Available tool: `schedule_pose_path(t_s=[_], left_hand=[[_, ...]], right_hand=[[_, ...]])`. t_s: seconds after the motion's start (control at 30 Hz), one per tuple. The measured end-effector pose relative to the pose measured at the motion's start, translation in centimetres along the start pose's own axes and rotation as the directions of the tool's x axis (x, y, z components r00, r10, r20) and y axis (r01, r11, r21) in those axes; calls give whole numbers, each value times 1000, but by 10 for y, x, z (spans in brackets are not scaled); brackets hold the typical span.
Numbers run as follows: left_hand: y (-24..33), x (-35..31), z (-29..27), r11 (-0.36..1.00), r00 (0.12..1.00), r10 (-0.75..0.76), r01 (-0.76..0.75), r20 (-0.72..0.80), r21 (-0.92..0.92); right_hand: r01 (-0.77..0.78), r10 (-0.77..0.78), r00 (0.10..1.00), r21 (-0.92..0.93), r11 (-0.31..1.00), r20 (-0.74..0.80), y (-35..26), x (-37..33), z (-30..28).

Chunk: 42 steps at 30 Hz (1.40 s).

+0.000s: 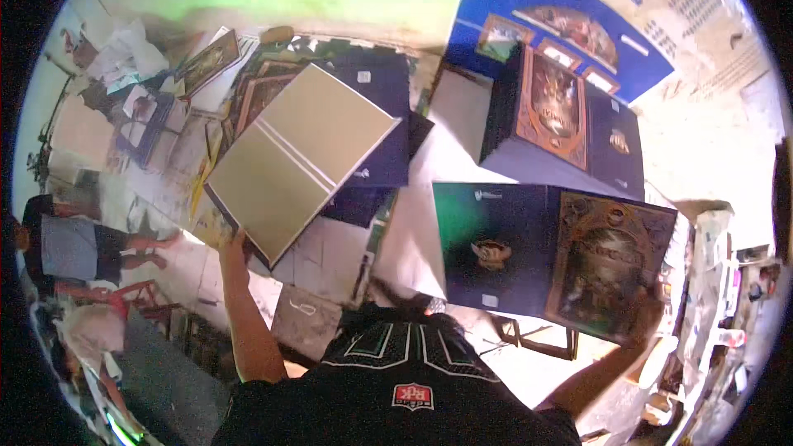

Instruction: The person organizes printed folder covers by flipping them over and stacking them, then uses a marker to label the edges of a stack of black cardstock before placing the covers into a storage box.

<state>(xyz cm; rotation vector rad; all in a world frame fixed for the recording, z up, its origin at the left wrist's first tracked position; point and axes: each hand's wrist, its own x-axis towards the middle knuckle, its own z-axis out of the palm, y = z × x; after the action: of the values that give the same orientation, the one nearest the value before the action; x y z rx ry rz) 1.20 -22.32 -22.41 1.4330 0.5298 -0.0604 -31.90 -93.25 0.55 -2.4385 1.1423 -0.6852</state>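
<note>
The left hand [232, 241] grips a tan white-edged rectangular board [301, 153] above navy panels [382, 92]; the right hand [646, 319], finger state too blurred to tell, meets a navy-and-brown printed cover [553, 256] near the white surface's [411, 252] near edge.

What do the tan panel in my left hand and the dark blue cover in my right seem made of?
The tan panel looks like stiff cardboard with a matte finish: plain, flat, straight-edged, no obvious shine. The dark blue cover is probably printed paper over board, perhaps satin, since a soft green sheen shows; lamination is uncertain.
</note>
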Motion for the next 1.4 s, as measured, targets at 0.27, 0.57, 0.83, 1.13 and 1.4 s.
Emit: schedule_pose_path(t_s=[0.27, 0.57, 0.83, 1.13, 1.4], left_hand=[[11, -51, -64, 995, 999, -47, 46, -7, -89], [-12, -147, -245, 994, 932, -31, -9, -362, -109], [-20, -186, -254, 983, 906, 58, -125, -420, -134], [65, -173, -295, 893, 890, 254, -366, -378, -263], [106, -88, -249, 900, 883, 435, -432, -174, 61]], right_hand=[[934, -749, 357, -202, 294, 558, -340, 57, -66], [917, -837, -284, 388, -95, 467, -734, -94, 273], [793, -660, 460, 59, 607, 594, -562, -134, 507], [774, -641, 578, -90, 627, 504, -437, -164, 430], [417, -633, 656, 502, 758, 411, -390, -162, 366]])
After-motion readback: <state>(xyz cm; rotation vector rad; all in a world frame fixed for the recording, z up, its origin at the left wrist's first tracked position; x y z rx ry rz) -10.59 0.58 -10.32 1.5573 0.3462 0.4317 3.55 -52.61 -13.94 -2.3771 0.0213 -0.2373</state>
